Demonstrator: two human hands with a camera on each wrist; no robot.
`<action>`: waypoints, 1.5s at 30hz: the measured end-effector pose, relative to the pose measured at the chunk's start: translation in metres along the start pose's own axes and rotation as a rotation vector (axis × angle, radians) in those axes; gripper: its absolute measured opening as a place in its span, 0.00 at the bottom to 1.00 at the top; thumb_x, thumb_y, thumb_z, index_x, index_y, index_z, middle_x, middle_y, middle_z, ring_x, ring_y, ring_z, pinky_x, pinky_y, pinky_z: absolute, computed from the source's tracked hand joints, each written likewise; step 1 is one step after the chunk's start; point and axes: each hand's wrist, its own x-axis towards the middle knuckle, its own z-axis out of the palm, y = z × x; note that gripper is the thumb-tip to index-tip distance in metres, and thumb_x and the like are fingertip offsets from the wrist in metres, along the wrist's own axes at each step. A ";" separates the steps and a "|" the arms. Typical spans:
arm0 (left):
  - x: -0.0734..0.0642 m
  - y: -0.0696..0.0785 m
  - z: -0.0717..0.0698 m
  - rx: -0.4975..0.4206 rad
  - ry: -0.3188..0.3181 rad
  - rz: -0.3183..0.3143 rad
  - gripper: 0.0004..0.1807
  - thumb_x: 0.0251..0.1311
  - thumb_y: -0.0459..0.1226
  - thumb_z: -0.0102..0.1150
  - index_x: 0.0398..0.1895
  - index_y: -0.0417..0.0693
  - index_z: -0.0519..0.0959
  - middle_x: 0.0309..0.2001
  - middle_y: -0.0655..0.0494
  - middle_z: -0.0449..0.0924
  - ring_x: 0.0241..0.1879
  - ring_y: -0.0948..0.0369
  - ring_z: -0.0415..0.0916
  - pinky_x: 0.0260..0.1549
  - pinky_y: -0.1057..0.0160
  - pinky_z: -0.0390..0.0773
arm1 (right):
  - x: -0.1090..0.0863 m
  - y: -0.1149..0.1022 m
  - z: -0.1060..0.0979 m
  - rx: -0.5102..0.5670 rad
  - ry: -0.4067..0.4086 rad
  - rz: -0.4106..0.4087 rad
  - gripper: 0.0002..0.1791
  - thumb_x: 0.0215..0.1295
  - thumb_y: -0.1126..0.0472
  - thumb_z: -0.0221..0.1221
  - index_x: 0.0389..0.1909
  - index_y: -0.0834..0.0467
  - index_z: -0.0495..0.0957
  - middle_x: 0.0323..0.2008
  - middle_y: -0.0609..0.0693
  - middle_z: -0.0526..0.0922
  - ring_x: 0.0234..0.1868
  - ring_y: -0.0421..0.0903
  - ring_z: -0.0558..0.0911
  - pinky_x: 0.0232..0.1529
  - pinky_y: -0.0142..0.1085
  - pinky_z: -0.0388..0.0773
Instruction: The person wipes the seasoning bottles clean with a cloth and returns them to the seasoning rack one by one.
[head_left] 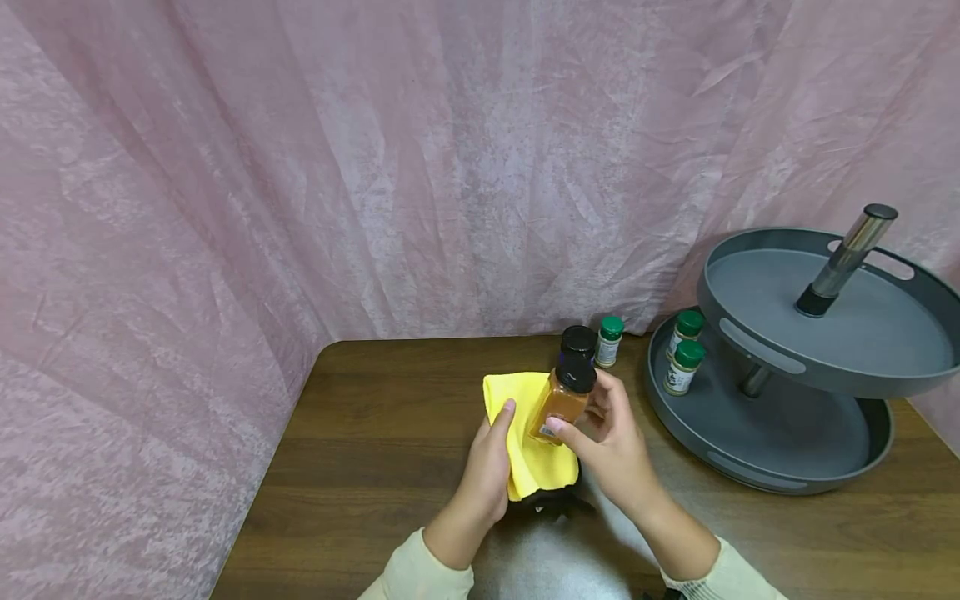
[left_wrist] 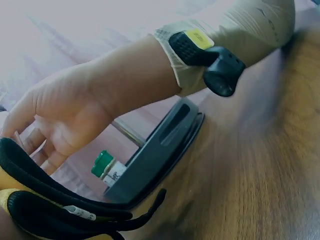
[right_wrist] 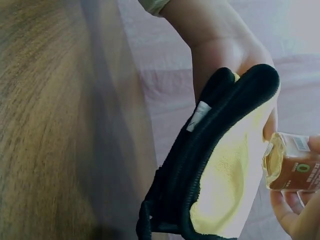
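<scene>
My left hand [head_left: 486,467] holds a folded yellow cloth [head_left: 551,462] with its thumb on top; a black edge and a small white tag show in the right wrist view. My right hand [head_left: 618,442] grips a spice jar [head_left: 562,404] with orange-brown contents and a black lid, thumb on its near side. The jar is tilted over the cloth, its base towards the cloth. Behind it on the table stands another black-lidded jar [head_left: 578,340], partly hidden, beside a small green-capped bottle [head_left: 608,343].
A grey two-tier round tray [head_left: 765,462] stands on the right of the wooden table [head_left: 360,450]. Two green-capped bottles [head_left: 681,371] sit on its lower tier, at the left. The upper tier [head_left: 885,325] overhangs the lower one. A pink curtain [head_left: 450,167] hangs behind the table.
</scene>
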 end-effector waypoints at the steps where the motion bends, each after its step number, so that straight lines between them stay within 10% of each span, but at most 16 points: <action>1: 0.000 0.000 -0.001 -0.009 -0.003 -0.010 0.30 0.76 0.58 0.42 0.67 0.48 0.64 0.57 0.47 0.78 0.51 0.60 0.80 0.49 0.61 0.81 | -0.001 0.000 0.000 -0.008 -0.014 -0.010 0.40 0.62 0.71 0.68 0.71 0.54 0.59 0.58 0.50 0.78 0.55 0.40 0.79 0.57 0.26 0.75; 22: -0.002 0.008 -0.002 -0.076 0.043 -0.033 0.29 0.76 0.54 0.45 0.68 0.44 0.64 0.59 0.47 0.79 0.52 0.60 0.81 0.51 0.60 0.82 | 0.001 0.007 0.001 -0.277 -0.074 -0.142 0.40 0.57 0.66 0.73 0.70 0.52 0.68 0.61 0.48 0.77 0.62 0.33 0.73 0.61 0.25 0.72; 45: 0.000 0.003 -0.003 -0.053 0.020 -0.088 0.32 0.73 0.60 0.45 0.62 0.42 0.69 0.46 0.53 0.84 0.43 0.60 0.83 0.43 0.61 0.83 | 0.000 0.010 0.005 0.036 0.063 -0.092 0.39 0.54 0.80 0.67 0.65 0.69 0.59 0.59 0.57 0.71 0.56 0.38 0.78 0.56 0.24 0.78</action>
